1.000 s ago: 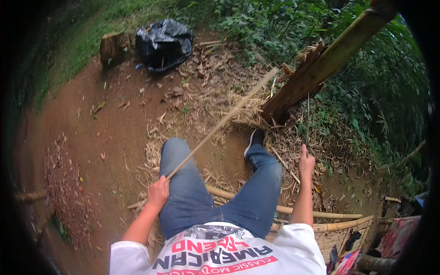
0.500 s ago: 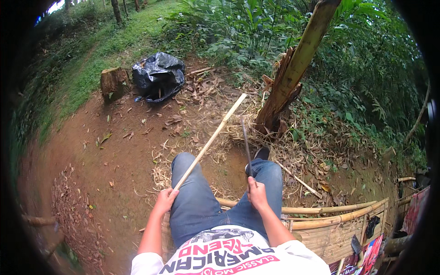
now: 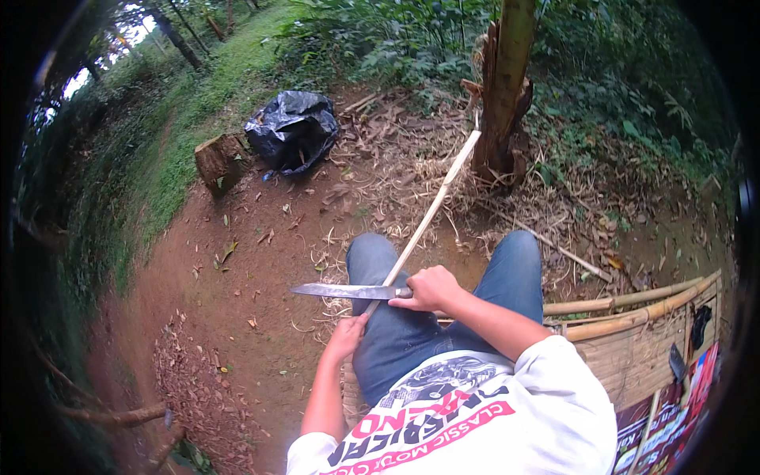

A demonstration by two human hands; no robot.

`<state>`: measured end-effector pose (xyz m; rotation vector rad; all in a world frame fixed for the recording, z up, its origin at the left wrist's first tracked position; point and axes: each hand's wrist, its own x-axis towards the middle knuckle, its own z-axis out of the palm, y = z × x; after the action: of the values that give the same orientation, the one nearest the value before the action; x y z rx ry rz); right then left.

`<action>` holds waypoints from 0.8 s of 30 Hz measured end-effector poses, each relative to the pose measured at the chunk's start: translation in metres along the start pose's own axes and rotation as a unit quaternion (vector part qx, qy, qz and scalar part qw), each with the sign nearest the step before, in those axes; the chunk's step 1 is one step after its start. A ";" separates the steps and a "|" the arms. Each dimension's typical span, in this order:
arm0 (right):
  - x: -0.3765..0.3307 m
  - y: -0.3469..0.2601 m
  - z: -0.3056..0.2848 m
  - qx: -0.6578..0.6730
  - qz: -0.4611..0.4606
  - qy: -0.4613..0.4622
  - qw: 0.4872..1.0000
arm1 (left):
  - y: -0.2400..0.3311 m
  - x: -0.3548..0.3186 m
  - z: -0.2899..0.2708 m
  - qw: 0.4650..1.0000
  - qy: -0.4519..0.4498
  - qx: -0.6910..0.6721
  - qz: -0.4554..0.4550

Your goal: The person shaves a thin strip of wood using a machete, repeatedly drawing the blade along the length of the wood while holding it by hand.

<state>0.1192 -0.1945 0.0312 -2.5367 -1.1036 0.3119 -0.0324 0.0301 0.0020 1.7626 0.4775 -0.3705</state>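
A long pale wooden strip (image 3: pixel 437 203) slants away from me over my left thigh, its far end beside a broken trunk. My left hand (image 3: pixel 346 337) is closed round its near end. In my right hand (image 3: pixel 431 288) is the handle of a long knife (image 3: pixel 340 290), whose blade points left. The blade lies across the strip, just beyond my left hand. Whether its edge bites into the wood I cannot tell.
I sit on a bamboo bench (image 3: pixel 633 340). Ahead stand the broken trunk (image 3: pixel 507 87), a black plastic bag (image 3: pixel 294 131) and a tree stump (image 3: pixel 221 161). Curled shavings and dry leaves litter the brown soil. A thin stick (image 3: pixel 566 252) lies right of my knees.
My right hand has swung the knife from pointing ahead to lying leftward across the strip. My view has shifted, and the strip's far end now appears beside the trunk.
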 end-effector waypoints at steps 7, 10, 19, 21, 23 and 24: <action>0.037 0.070 -0.014 0.016 0.157 -0.033 0.987 | -0.007 -0.011 -0.012 0.984 0.042 -0.096 -0.143; 0.029 0.162 -0.061 0.093 0.295 0.027 0.950 | -0.003 -0.003 -0.015 0.987 0.023 -0.091 -0.132; 0.020 0.095 -0.002 0.098 0.155 -0.003 0.983 | 0.033 0.036 -0.004 0.979 -0.038 -0.092 -0.176; 0.020 0.055 0.017 0.134 0.108 -0.022 0.985 | 0.032 0.035 -0.005 0.978 -0.046 -0.090 -0.180; 0.024 0.033 0.022 0.140 0.059 -0.030 0.988 | 0.023 0.033 -0.007 0.977 -0.042 -0.104 -0.180; 0.029 0.029 0.022 0.140 0.057 -0.048 0.987 | 0.020 0.031 -0.008 0.979 -0.027 -0.103 -0.174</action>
<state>0.1503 -0.1860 -0.0023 -2.3560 -0.8791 0.5826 0.0047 0.0379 0.0057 1.4640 0.7610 -0.5911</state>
